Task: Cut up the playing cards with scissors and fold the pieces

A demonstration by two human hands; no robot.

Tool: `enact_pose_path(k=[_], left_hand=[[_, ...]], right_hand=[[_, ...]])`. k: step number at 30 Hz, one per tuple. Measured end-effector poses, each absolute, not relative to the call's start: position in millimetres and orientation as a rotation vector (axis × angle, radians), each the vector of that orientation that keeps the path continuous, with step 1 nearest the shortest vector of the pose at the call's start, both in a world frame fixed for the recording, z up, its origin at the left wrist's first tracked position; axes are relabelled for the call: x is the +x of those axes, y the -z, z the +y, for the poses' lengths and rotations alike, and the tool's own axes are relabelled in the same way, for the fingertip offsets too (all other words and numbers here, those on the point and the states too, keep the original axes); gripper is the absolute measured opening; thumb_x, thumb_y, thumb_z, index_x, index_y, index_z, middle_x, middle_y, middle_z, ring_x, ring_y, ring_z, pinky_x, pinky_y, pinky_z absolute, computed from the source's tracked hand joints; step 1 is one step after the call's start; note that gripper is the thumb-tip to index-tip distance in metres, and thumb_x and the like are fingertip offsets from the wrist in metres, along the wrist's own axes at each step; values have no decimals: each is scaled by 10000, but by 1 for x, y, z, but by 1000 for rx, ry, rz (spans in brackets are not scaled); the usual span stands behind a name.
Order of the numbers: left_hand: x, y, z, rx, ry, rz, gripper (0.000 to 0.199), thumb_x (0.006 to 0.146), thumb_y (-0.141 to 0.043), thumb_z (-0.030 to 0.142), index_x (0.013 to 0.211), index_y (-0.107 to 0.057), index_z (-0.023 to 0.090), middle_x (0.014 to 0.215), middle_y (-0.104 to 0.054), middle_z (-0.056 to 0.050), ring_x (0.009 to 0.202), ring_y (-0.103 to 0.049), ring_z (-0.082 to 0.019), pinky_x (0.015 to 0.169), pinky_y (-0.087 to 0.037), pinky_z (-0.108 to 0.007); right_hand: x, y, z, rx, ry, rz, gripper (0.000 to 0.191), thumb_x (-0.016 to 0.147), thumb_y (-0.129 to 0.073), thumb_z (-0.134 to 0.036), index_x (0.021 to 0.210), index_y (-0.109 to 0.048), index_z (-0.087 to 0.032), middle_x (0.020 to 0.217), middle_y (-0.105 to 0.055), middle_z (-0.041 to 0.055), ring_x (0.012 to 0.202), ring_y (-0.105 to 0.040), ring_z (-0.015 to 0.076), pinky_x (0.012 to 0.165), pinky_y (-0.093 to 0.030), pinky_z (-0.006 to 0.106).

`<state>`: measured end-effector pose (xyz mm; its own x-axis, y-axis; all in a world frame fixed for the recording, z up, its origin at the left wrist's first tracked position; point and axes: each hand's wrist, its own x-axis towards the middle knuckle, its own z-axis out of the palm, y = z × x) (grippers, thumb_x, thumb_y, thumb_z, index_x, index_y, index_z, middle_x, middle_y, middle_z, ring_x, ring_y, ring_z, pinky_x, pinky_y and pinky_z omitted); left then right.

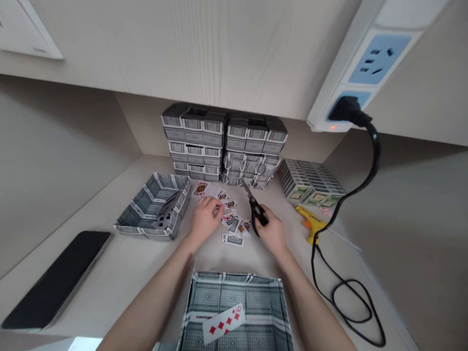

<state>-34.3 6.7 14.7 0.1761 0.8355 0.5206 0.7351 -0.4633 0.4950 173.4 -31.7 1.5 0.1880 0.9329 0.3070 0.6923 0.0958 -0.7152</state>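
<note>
My right hand (272, 233) grips black-handled scissors (254, 206), blades pointing up and away toward the stacks. My left hand (204, 218) lies on a scatter of small playing card pieces (232, 222) on the desk, fingertips touching one. A king card piece (232, 239) lies just nearer me. Directly in front of me sits a box made of playing cards (234, 292), with a red six of diamonds card (224, 323) lying inside.
A card-made tray (146, 207) holding loose cards stands at left. Two stacks of card boxes (223, 146) line the back wall, card decks (310, 183) at right. A yellow glue gun (310, 223) with black cord (351, 195) runs to a power strip (365, 63). A black phone (58, 278) lies at left.
</note>
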Motion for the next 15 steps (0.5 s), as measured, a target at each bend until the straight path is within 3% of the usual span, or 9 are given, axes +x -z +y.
enact_pose_path(k=[7,10,15], left_hand=[[-52,5,26,2346,-1091,1862,435,789,-439,182,1212,-419,85,1271,-447,-149,1225,-344,-248,1014,-302,-395],[-55,14,31,2313,-994,1941,490,793,-431,190,1262,-365,62,1276,-449,-169,1207,-378,-260,994,-328,-405],[-57,9,27,2436,-927,1889,414,801,-417,167,1212,-455,128,1094,-591,-133,1003,-541,-249,947,-350,-402]], right_hand=[[173,1,-33,-1832,-197,-1720,485,725,-489,-186,1208,-474,-141,1030,-623,113,928,-584,223,828,-444,316],[173,-1,-33,-1875,-132,-1765,504,720,-479,-157,1223,-458,-126,1020,-608,127,926,-565,237,825,-436,332],[176,1,-31,-1809,-85,-1819,528,702,-477,-126,1229,-447,-107,1004,-599,135,934,-539,247,840,-421,346]])
